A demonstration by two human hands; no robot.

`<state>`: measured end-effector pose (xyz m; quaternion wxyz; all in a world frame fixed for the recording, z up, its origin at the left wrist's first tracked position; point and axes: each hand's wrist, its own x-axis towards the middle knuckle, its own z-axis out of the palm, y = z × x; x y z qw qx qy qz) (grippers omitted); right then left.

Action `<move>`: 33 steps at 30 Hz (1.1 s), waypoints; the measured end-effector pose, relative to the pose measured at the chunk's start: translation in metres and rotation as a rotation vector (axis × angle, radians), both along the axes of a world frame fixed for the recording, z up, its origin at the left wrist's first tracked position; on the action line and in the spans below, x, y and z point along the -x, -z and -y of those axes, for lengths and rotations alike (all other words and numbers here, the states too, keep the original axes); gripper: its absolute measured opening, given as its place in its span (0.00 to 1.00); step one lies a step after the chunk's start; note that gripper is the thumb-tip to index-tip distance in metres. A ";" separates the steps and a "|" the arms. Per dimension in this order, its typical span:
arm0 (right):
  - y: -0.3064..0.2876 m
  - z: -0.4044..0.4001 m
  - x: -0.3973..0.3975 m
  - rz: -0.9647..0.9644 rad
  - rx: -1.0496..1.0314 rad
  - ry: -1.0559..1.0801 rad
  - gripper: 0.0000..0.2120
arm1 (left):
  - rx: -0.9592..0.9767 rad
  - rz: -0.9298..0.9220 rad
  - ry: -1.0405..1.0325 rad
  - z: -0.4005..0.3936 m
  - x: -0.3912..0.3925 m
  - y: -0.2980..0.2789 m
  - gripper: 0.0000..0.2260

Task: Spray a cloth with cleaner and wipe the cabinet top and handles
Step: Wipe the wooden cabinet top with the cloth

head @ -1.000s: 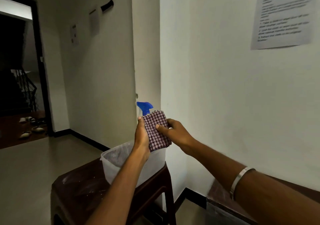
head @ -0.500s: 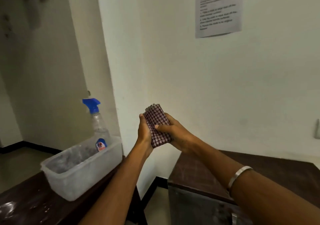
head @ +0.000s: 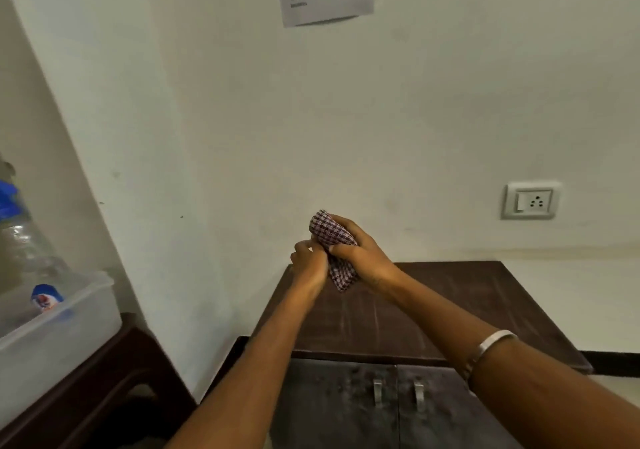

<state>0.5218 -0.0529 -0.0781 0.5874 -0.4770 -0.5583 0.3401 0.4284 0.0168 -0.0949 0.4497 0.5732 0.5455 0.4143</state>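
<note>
Both hands grip the folded red-and-white checked cloth (head: 333, 250): right hand (head: 360, 254) closed around it, left hand (head: 309, 263) pinching its left edge, above the dark brown wooden cabinet top (head: 460, 306).

Dim, soft blur (edges warped).

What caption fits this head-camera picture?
Both hands bunch a checked cloth above a dusty dark cabinet top.

The cloth (head: 333, 248) is a small red-and-white check. The cabinet top (head: 450, 310) is dark brown, its two handles (head: 398, 393) silver-grey. A spray bottle (head: 20, 241) has a blue head and clear body, in a translucent white tub (head: 59, 341). The wall socket (head: 531, 201) is white, the bangle (head: 490, 344) silver.
</note>
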 end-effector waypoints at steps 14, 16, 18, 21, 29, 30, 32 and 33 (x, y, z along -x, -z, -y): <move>0.086 0.024 -0.195 0.318 0.322 0.609 0.27 | -0.718 -0.597 0.334 0.071 -0.097 0.153 0.24; 0.094 0.028 -0.221 0.394 0.398 0.674 0.27 | -0.762 -0.588 0.309 0.068 -0.101 0.161 0.23; 0.100 0.030 -0.245 0.488 0.476 0.742 0.26 | -0.784 -0.585 0.298 0.064 -0.104 0.169 0.23; 0.108 0.028 -0.274 0.668 0.572 0.853 0.26 | -0.824 -0.622 0.317 0.060 -0.105 0.175 0.22; 0.136 -0.004 -0.328 0.828 0.705 0.950 0.26 | -1.021 -0.681 0.285 0.053 -0.110 0.182 0.22; 0.139 -0.010 -0.333 0.821 0.710 0.952 0.26 | -1.031 -0.681 0.274 0.052 -0.111 0.182 0.22; 0.145 -0.020 -0.339 0.814 0.722 0.960 0.26 | -1.056 -0.682 0.255 0.051 -0.112 0.183 0.22; 0.149 -0.026 -0.341 0.817 0.732 0.964 0.25 | -1.068 -0.683 0.243 0.050 -0.112 0.184 0.22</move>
